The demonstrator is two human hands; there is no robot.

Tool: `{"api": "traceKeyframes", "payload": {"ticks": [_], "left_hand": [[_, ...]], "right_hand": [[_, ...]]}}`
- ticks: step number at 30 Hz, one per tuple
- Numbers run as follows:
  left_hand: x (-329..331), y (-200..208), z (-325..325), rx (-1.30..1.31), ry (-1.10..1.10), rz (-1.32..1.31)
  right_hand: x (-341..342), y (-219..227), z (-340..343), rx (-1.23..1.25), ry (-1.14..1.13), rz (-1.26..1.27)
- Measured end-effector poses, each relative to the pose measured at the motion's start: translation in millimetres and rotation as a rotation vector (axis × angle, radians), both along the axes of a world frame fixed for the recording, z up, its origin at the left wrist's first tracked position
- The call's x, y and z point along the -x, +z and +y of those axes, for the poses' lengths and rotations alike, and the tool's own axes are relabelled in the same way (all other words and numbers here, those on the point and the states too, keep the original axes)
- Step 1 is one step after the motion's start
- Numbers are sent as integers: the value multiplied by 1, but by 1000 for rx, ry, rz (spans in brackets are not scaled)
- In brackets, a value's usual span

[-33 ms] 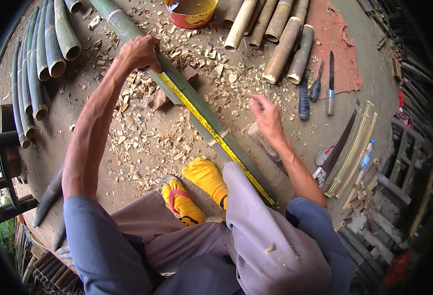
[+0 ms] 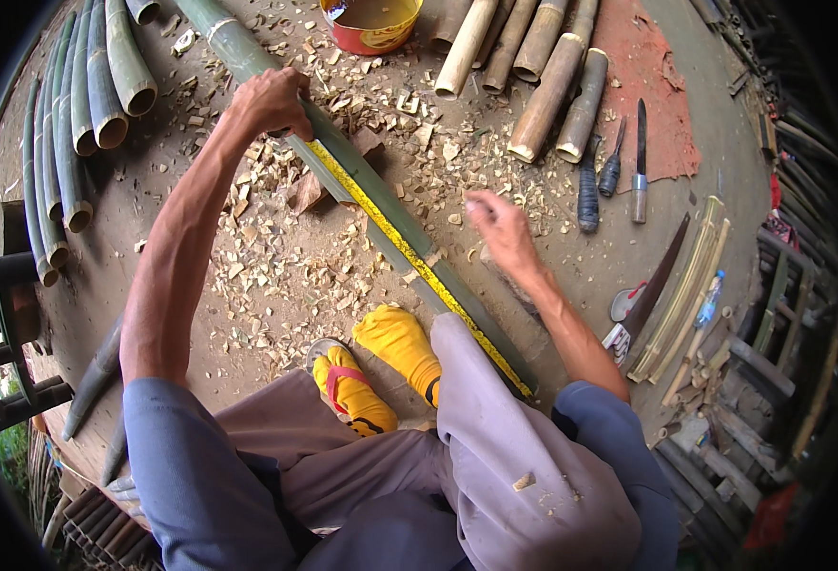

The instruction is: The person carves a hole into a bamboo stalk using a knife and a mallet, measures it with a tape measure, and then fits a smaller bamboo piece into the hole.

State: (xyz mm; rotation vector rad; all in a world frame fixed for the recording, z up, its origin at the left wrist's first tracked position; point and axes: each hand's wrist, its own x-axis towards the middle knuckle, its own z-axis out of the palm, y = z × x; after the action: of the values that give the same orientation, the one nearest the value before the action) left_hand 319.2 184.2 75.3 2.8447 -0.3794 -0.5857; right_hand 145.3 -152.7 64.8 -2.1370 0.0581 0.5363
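One red-and-yellow tub [image 2: 376, 40] I see near the top edge, with brownish content inside. The green bamboo pole [image 2: 378, 188] lies slantwise before the person, a yellow measuring strip [image 2: 428, 275] along it. The left hand [image 2: 272, 101] grips the pole; the right hand [image 2: 505, 230] hangs beside, fingers curled narrow, holding what I cannot tell.

Illegible marks on the yellow strip [image 2: 427, 273], unclear lettering on the red bucket [image 2: 367, 40]
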Motion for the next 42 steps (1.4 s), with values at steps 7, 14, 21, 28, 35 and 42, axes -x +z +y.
{"api": "traceKeyframes", "payload": {"ticks": [7, 14, 21, 28, 35, 42], "left_hand": [[-1, 6, -7, -37, 41, 68], [-1, 7, -5, -5, 44, 81], [0, -1, -1, 49, 7, -10], [-1, -3, -1, 17, -13, -23], [-3, 4, -4, 0, 4, 31], [-1, 10, -9, -32, 46, 83]], "right_hand": [[6, -47, 42, -156, 146, 187], [12, -70, 46, -324, 49, 258], [16, -58, 44, -383, 29, 304], [30, -49, 28, -413, -16, 438], [33, -51, 24, -392, -39, 423], [30, -52, 30, -387, -12, 334]]}}
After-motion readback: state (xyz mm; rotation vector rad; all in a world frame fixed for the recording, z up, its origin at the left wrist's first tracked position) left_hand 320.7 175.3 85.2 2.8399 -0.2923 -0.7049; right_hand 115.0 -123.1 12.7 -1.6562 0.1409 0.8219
